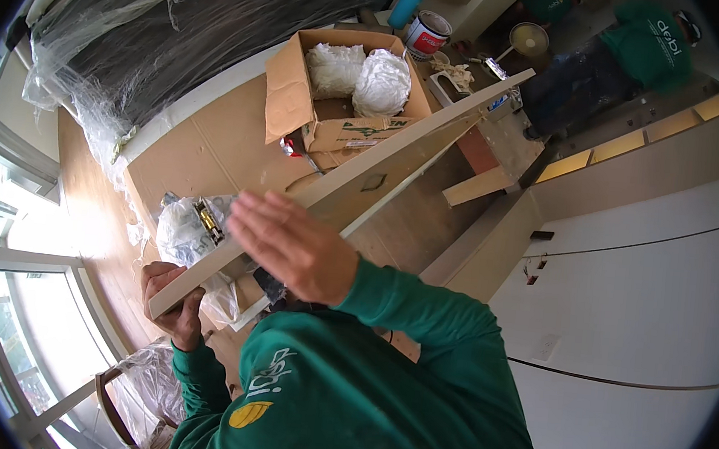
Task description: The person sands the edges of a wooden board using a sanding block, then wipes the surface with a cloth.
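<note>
A person in a green sleeve steadies a long pale board [354, 186] on edge over the floor, left hand [171, 300] gripping its near end, right hand [289, 244] open flat against it, its lock cut-out apparently unfilled.

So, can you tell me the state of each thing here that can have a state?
Cardboard box: open, flaps up, two white wrapped bundles inside.
Long white board: lifted, tilted, near end gripped by a co-worker's hand.
Co-worker's other hand: open, flat, by the board.
Blue bottle: upright, capped.
Dark panel: covered in clear plastic film.
</note>
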A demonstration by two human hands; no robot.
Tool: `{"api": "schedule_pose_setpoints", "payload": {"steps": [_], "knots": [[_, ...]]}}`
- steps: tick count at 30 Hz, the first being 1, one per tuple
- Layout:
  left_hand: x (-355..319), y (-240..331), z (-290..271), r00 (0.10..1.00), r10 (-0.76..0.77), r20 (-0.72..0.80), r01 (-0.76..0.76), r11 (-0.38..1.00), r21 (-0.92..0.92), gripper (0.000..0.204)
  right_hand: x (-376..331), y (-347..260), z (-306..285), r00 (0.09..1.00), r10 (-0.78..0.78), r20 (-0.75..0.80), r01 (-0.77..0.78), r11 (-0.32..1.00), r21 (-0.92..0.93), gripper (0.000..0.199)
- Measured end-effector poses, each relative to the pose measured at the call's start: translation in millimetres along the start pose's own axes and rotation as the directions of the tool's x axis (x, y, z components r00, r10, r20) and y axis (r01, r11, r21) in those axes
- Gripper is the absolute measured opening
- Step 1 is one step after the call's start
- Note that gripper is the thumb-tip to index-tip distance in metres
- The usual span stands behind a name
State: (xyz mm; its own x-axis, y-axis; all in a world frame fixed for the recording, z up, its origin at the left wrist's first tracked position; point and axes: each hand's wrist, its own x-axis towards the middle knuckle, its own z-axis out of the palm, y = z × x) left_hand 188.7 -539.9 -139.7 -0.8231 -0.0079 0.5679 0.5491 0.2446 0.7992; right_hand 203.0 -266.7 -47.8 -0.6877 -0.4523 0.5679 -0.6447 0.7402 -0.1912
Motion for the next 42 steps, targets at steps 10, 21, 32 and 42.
{"api": "schedule_pose_setpoints", "payload": {"steps": [10, 21, 32, 42], "knots": [[-6.0, -8.4, 6.7, 0.989, 0.003, -0.151, 0.008, 0.997, 0.074, 0.043, -56.1, 96.3, -63.3, 0.974, 0.215, -0.065, -0.224, 0.951, -0.214, 0.051], [20.3, 43.9, 37.0, 0.798, 0.341, -0.497, -0.163, 0.916, 0.367, 0.086, -117.4, 233.6, -143.1, 0.894, 0.384, -0.231, -0.448, 0.771, -0.452, 0.061], [87.6, 138.2, 179.1, 0.848, -0.110, 0.518, -0.264, 0.761, 0.593, 0.066, -75.2, 178.7, -95.2, 0.994, 0.082, -0.070, -0.095, 0.972, -0.214, 0.051], [70.3, 138.4, 196.3, 0.928, -0.058, 0.367, -0.209, 0.736, 0.644, 0.052, -114.9, 257.6, -149.0, 0.981, 0.158, -0.110, -0.183, 0.942, -0.281, 0.043]]}}
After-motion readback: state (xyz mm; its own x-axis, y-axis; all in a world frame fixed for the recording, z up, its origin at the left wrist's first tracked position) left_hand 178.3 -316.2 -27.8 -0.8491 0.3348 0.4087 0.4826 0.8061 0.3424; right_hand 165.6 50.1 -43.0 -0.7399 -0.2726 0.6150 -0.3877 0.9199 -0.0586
